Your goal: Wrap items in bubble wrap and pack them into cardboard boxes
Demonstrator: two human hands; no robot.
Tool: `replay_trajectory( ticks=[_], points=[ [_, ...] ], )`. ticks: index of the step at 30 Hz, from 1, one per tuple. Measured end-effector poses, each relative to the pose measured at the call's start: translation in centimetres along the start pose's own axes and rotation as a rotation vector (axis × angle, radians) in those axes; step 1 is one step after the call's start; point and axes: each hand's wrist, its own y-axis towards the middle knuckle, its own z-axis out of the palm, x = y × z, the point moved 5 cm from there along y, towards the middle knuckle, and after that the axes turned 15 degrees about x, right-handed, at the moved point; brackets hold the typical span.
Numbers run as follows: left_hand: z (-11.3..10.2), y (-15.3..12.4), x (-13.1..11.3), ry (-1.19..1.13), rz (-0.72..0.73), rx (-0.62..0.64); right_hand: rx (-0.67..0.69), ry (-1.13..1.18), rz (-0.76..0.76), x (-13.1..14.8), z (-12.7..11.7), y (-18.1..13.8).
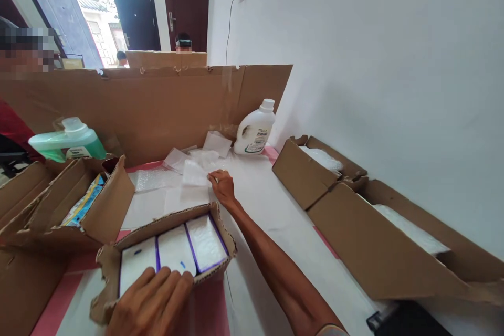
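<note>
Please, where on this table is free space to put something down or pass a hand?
Bare white tabletop lies between the right hand and the open cartons by the wall. It is crowded behind that hand, where plastic bags lie before the white bottle; the left hand rests on the near box.

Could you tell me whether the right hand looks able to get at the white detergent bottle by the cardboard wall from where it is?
Probably yes: the right hand rests on thin plastic bags, and only such flat bags lie between it and the white detergent bottle.

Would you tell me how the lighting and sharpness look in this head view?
Head view: the doorway is blown out by daylight; the white wall is evenly lit; the left hand is soft at the frame's bottom edge; the right hand on the clear bags is sharper.
</note>
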Motion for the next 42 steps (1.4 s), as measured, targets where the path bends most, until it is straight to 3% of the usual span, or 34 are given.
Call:
replay_trajectory(
  ticks=[4,7,12,15,18,22,25,27,32,37,39,42],
  points=[
    [0.5,2.9,1.9,0.072,0.019,0.021,-0.192,0.248,-0.005,-0.3,-6.0,0.2],
    [0.3,3.9,2.0,0.098,0.058,-0.021,-0.264,0.407,0.007,-0.8,-10.2,-1.5],
    [0.9,4.8,2.4,0.095,0.098,-0.010,-0.245,0.627,0.042,0.0,-16.2,-7.7],
    [1.3,5.7,3.0,0.095,0.063,0.016,-0.187,0.720,0.051,1.9,-17.9,-12.4],
    [0.5,6.3,2.8,-0.001,0.011,0.028,-0.132,0.777,0.059,4.3,-17.4,-17.2],
    [-3.0,5.0,1.3,-0.451,-0.249,-0.045,0.076,1.000,0.082,7.6,-13.3,-22.8],
    [-4.6,3.1,-1.8,-0.872,-0.373,0.040,0.292,1.174,0.071,10.3,-9.5,-26.2],
    [-5.2,1.9,-4.2,-0.974,-0.379,0.063,0.319,1.154,0.023,11.9,-8.1,-27.9],
    [-5.7,-1.3,-6.2,-0.915,-0.460,-0.136,0.239,0.987,-0.136,14.1,-7.5,-30.3],
    [-7.6,-4.3,-5.9,-0.667,-0.488,-0.228,0.046,0.938,-0.168,13.3,-8.3,-31.4],
    [-8.6,-5.1,-6.4,-0.503,-0.428,-0.267,0.028,0.939,-0.136,12.4,-7.9,-31.3],
    [-8.6,-5.7,-8.9,-0.299,-0.153,-0.255,0.049,0.951,-0.014,9.6,-6.8,-31.2]
  ],
)
